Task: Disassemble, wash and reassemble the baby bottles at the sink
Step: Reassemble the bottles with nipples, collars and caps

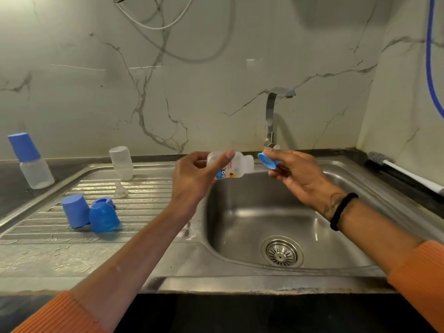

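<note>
My left hand [195,175] grips a clear printed baby bottle [236,165] lying sideways over the sink basin [252,219], its open threaded neck pointing right. My right hand [292,170] holds a blue screw collar [268,161] with a clear teat in it, a small gap away from the neck. On the draining board [144,227] stand an upside-down clear bottle [121,163], a loose clear teat [120,189], two blue caps [75,213] [103,217] and a blue collar [103,201]. An assembled bottle with a blue cap [31,161] stands at the far left.
The steel tap [272,116] rises behind the basin, with no water running. A bottle brush [394,168] lies on the dark counter at the right. A blue hose [431,56] hangs down the right wall. The drain [281,252] sits in the basin floor.
</note>
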`<state>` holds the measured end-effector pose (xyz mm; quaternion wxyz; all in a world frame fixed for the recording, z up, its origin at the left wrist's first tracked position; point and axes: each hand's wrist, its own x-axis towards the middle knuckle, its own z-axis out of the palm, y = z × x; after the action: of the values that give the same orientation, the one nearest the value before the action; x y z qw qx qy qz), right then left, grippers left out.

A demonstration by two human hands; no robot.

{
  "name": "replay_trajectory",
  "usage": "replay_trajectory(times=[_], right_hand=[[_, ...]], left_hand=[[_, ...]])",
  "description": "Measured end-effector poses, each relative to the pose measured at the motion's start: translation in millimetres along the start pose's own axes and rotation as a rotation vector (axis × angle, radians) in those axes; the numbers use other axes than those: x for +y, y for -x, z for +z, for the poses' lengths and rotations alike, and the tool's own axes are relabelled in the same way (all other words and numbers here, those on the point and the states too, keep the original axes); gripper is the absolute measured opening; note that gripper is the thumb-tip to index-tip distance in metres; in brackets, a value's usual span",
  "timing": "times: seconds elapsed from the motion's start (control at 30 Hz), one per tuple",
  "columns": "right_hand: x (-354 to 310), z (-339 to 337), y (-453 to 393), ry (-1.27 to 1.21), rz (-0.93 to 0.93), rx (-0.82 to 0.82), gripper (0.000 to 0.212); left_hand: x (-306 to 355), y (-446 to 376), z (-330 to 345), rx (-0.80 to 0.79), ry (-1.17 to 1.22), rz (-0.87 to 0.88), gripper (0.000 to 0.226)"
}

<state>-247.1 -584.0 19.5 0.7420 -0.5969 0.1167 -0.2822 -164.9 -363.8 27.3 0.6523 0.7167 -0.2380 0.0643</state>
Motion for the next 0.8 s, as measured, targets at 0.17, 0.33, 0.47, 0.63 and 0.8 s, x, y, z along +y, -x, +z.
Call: replay_trajectory(times=[0.17,0.33,0.47,0.63,0.8], right_hand=[[0.6,0.8,1.0,-0.161,0.043,-0.193,0.064],[4.9,1.1,1.0,0.042,-0.08,-0.278,0.045],[3.3,-0.1,2.7,0.107,-0.129,-0.295,0.038],[4.2,3.8,4.9,0.129,-0.153,-0.292,0.039],[4.0,0.1,4.3,0.175,-0.159,-0.341,0.045]], left_hand=[[-4.5,0.4,0.0,-0.026,0.101,-0.143,0.056],[-3.8,-0.1,1.9,-0.043,0.16,-0.156,0.053],[-5.2,-0.2,0.3,-0.054,0.162,-0.131,0.048],[-6.8,0.9,2.2,-0.075,0.142,-0.099,0.05],[-9.7,-0.4,2.0,-0.07,0.136,-0.09,0.05]])
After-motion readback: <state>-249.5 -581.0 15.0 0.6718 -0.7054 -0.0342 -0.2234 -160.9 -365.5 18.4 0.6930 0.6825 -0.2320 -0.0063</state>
